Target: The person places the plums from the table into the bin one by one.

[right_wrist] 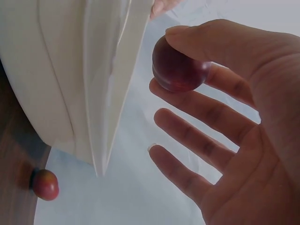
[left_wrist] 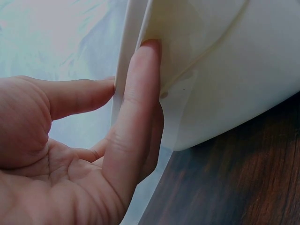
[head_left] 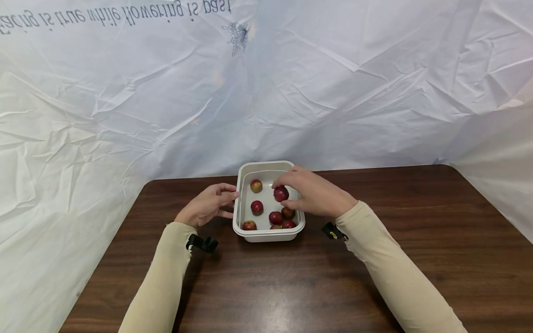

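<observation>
A white plastic box [head_left: 268, 233] stands near the table's far edge with several small red plums in it, such as one plum [head_left: 257, 207] near its middle. My left hand [head_left: 212, 203] pinches the rim at the box's left side; in the left wrist view the thumb [left_wrist: 84, 96] and index finger [left_wrist: 140, 93] lie on either side of the rim. Over the right part of the box, my right hand [head_left: 314, 190] holds a dark red plum [right_wrist: 178, 65] between thumb and fingers. The other fingers of that hand are spread.
Another plum [right_wrist: 45, 184] lies on the table outside the box in the right wrist view. The dark wooden table [head_left: 266, 282] extends to both sides. Behind it hangs a wrinkled white sheet [head_left: 333, 92] with printed lettering.
</observation>
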Demonstrator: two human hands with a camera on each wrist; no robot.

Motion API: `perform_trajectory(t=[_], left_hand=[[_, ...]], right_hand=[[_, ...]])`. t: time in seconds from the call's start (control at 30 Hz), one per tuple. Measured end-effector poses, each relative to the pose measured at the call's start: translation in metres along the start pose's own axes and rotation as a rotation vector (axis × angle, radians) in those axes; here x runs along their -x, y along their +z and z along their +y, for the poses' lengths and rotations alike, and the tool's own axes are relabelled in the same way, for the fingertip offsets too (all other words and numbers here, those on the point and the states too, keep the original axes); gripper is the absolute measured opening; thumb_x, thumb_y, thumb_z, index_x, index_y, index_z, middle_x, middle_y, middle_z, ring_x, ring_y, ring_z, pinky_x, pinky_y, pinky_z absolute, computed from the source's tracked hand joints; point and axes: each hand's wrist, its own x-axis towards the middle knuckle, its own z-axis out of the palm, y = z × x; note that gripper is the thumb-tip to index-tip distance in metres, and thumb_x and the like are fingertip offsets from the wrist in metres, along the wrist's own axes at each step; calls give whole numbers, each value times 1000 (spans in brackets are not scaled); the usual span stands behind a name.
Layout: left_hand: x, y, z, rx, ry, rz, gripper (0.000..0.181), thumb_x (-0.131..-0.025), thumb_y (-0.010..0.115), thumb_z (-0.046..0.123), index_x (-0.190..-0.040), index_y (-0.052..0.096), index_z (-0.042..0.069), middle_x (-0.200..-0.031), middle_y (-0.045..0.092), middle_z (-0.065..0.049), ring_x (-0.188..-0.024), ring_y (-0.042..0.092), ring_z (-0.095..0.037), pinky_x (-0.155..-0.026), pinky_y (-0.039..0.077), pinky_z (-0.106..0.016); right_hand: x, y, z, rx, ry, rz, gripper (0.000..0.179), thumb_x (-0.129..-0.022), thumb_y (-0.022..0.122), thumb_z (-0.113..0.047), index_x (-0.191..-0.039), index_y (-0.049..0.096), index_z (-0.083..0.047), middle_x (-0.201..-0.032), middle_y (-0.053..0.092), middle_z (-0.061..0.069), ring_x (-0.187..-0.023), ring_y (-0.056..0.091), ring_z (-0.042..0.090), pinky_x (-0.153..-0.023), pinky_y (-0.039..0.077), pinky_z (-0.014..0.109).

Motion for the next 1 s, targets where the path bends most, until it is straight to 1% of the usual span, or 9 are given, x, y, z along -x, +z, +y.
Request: perform_trajectory(t=[0.07, 0.17, 0.23, 0.43, 0.6, 0.87, 1.0], left_hand=[[1, 0, 1, 1, 0, 1, 45, -107, 55, 22, -142, 42, -3, -134, 57, -22, -119, 61, -36, -87, 63, -43], [1, 0, 1, 2, 0, 0, 44, -107, 55, 22, -142, 42, -3, -134, 57, -23, -118, 60, -36, -87, 63, -44], [1, -1, 1, 0, 0, -2, 45, -107, 55, 22, -142, 42, -3, -135, 57, -23, -119, 60, -36, -87, 63, -43], [1, -1, 0, 4, -1, -4, 46, -107, 55, 22, -143, 41, -3, -135, 56, -24, -121, 60, -37, -87, 63, -43], [0, 0, 0, 8, 1, -5, 45, -107, 55, 22, -142, 42, -3, -134, 57, -23, -121, 60, -38, -87, 63, -43], [0, 0, 0, 9, 0, -7, 45, -107, 56, 23, -142, 42, -3, -134, 57, -23, -122, 60, -38, -86, 63, -43], [0, 0, 0, 13, 3, -9, 45, -107, 56, 22, -141, 42, -3, -134, 57, -23, -122, 59, -39, -86, 63, -43]], right_hand=[[-1, 2, -2, -4, -6, -4, 34, -89, 76, -14, -122, 69, -13, -116, 71, -3, -117, 59, 19, -121, 37, 44], [-2, 5, -5, 0, 0, -17, 34, -89, 76, -15, -122, 70, -15, -116, 70, -5, -115, 57, 17, -106, 49, 39], [-3, 7, -6, 12, -1, -26, 33, -89, 76, -16, -122, 70, -16, -115, 70, -6, -113, 57, 17, -97, 52, 36], [-8, 20, -9, 57, -39, -34, 32, -90, 79, -19, -120, 70, -14, -112, 71, -4, -110, 57, 19, -95, 52, 34], [-10, 26, -11, 69, -63, -34, 31, -89, 79, -20, -118, 71, -15, -109, 72, -5, -108, 58, 18, -94, 53, 33], [-10, 33, -11, 60, -81, -31, 29, -89, 80, -21, -116, 72, -16, -106, 71, -7, -105, 58, 17, -92, 51, 33], [-10, 33, -11, 57, -81, -46, 30, -89, 79, -21, -118, 72, -15, -110, 72, -3, -106, 59, 18, -91, 53, 33]])
